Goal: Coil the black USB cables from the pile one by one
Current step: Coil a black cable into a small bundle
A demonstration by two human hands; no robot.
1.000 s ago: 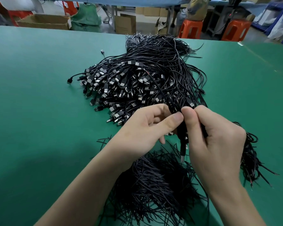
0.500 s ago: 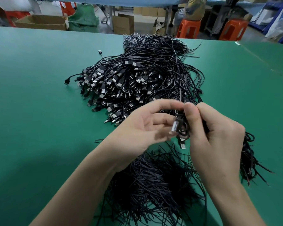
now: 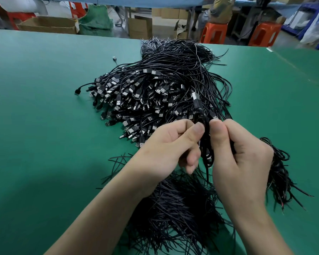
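A big pile of black USB cables point(image 3: 155, 92) lies on the green table point(image 3: 44, 126), its plugs fanned toward me. Just in front of it I hold one coiled black cable point(image 3: 205, 144) upright between both hands. My left hand point(image 3: 166, 148) pinches the coil with thumb and curled fingers on its left side. My right hand point(image 3: 236, 155) grips the coil from the right, thumb pressed against it. The cable's USB plug point(image 3: 195, 97) sticks up above my thumbs.
A heap of short black ties point(image 3: 177, 208) lies under my forearms. A bunch of coiled cables point(image 3: 278, 172) sits at the right behind my right hand. Beyond the table's far edge stand cardboard boxes point(image 3: 48, 24) and orange stools point(image 3: 214, 33).
The coil has been turned between my hands: the plug that hung down below my fingers now points up above my thumbs. My left fingers have curled in onto the coil.
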